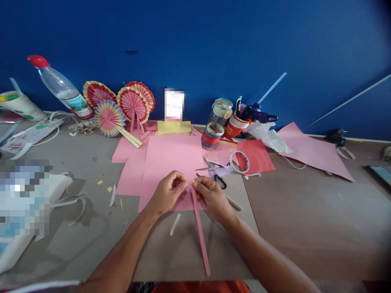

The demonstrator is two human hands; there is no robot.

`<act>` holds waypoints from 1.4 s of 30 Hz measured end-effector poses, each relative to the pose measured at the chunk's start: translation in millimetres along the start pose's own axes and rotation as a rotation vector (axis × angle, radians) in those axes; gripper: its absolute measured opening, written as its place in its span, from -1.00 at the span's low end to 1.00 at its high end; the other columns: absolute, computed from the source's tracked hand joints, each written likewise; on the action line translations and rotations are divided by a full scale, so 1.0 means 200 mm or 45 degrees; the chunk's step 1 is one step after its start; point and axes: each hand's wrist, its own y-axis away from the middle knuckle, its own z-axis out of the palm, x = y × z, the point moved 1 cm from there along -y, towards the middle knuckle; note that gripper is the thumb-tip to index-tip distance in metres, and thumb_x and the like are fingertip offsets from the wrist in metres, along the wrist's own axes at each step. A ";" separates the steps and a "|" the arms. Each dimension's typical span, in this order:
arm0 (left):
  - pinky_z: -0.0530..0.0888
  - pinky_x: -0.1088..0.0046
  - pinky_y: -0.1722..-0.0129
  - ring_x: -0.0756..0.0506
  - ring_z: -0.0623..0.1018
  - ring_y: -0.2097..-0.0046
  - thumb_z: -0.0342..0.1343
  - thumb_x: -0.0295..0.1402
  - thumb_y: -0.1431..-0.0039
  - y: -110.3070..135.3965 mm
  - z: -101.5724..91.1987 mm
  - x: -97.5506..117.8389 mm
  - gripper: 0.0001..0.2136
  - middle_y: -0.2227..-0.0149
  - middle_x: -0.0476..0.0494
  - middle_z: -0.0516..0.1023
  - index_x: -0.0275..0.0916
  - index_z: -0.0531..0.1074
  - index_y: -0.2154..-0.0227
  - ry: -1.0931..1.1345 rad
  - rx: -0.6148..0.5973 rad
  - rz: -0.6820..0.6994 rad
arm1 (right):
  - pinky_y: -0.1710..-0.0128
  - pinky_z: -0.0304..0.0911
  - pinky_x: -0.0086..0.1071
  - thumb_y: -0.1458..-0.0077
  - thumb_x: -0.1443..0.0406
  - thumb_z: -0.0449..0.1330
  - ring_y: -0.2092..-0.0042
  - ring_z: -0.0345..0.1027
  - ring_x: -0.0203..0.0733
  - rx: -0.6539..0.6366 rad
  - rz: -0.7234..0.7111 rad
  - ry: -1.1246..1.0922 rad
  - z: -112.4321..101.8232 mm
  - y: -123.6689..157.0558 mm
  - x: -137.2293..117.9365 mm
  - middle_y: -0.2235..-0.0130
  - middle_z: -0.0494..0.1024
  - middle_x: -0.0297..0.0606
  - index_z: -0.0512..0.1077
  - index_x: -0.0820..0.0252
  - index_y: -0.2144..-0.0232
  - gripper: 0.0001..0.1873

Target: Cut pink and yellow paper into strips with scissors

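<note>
My right hand (211,194) pinches the top end of a narrow pink paper strip (200,240), which hangs down toward the table's front edge. Just left of it, my left hand (171,190) is closed in a pinch; whatever may be between its fingertips is too small to make out. Both hands are over a stack of pink paper sheets (174,156). Scissors (220,181) with dark handles lie beyond my right hand, partly hidden, near a roll of tape (239,162). A small white strip (175,224) lies below my left hand.
Folded paper fans (134,103) stand at the back left beside a tilted bottle (65,91). A red paper cup (236,125) of tools, a lidded jar (222,108) and red paper (259,156) are at the back right. A phone (380,177) lies far right.
</note>
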 end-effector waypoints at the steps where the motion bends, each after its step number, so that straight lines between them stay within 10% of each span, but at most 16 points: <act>1: 0.32 0.51 0.34 0.01 0.36 0.36 0.06 -0.26 -0.15 0.00 0.00 0.00 -0.85 0.41 0.01 0.37 -0.24 0.34 0.38 0.004 -0.027 -0.001 | 0.55 0.01 -0.48 0.07 0.12 0.26 0.58 0.06 -0.41 0.005 0.005 -0.013 0.00 0.00 0.00 0.64 0.28 -0.48 0.38 0.21 0.49 -0.73; 30: 0.15 0.54 0.54 0.06 0.17 0.51 0.06 -0.20 -0.12 0.02 0.09 -0.01 -0.74 0.57 0.10 0.16 -0.23 0.23 0.56 0.057 -0.327 -0.163 | 0.63 -0.09 -0.47 0.07 0.09 0.22 0.64 -0.04 -0.42 0.140 0.016 0.011 0.03 -0.02 0.00 0.71 0.18 -0.49 0.21 0.16 0.67 -0.63; 37: 0.26 0.53 0.45 0.04 0.27 0.48 0.06 -0.17 -0.15 -0.01 -0.02 0.06 -0.75 0.56 0.08 0.25 -0.22 0.28 0.52 0.126 0.047 -0.038 | 0.42 0.24 -0.37 -0.02 -0.07 0.15 0.46 0.30 -0.29 -0.107 -0.110 -0.146 0.00 0.01 0.00 0.35 0.47 -0.26 0.44 0.21 0.22 -0.51; 42: 0.27 0.53 0.40 0.04 0.32 0.49 0.06 -0.21 -0.18 -0.02 -0.12 0.05 -0.76 0.59 0.07 0.33 -0.21 0.29 0.54 0.062 0.386 0.011 | 0.52 0.06 -0.48 0.07 0.17 0.23 0.51 0.12 -0.38 -0.211 -0.002 0.261 0.04 0.05 0.00 0.55 0.33 -0.43 0.45 0.21 0.45 -0.79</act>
